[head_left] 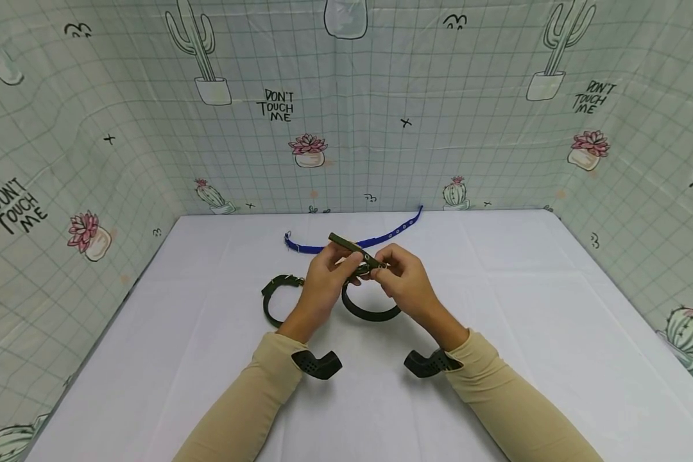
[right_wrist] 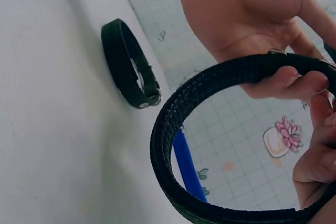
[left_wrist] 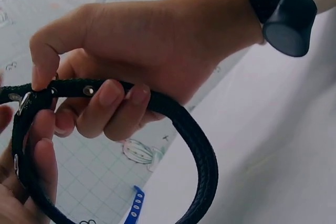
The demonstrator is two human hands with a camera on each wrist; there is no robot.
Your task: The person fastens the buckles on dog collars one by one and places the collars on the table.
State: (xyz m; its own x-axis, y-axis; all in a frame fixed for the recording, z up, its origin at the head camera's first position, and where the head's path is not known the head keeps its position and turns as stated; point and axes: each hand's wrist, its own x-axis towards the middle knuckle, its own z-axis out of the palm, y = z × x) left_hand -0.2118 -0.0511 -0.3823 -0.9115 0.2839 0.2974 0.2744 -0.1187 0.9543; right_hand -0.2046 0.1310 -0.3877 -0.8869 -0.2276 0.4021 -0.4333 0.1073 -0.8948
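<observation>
Both hands hold one dark green collar (head_left: pixel 372 316), bent into a loop in front of the body. My left hand (head_left: pixel 321 282) grips the strap close to the metal buckle (left_wrist: pixel 23 103), fingers partly inside the loop in the left wrist view. Opposite it, my right hand (head_left: pixel 407 282) pinches the strap by the buckle, other fingers curled over the section with metal eyelets (left_wrist: pixel 88 91). The strap's loose end (head_left: pixel 342 241) sticks out up and left past the left hand. Fingers hide part of the buckle.
A second dark green collar (right_wrist: pixel 118 56), looped, stands on the white table (head_left: pixel 543 333) left of the hands. A blue collar (head_left: pixel 308 249) with eyelets lies stretched out behind them. Printed cloth walls (head_left: pixel 358 154) enclose the table's back and sides.
</observation>
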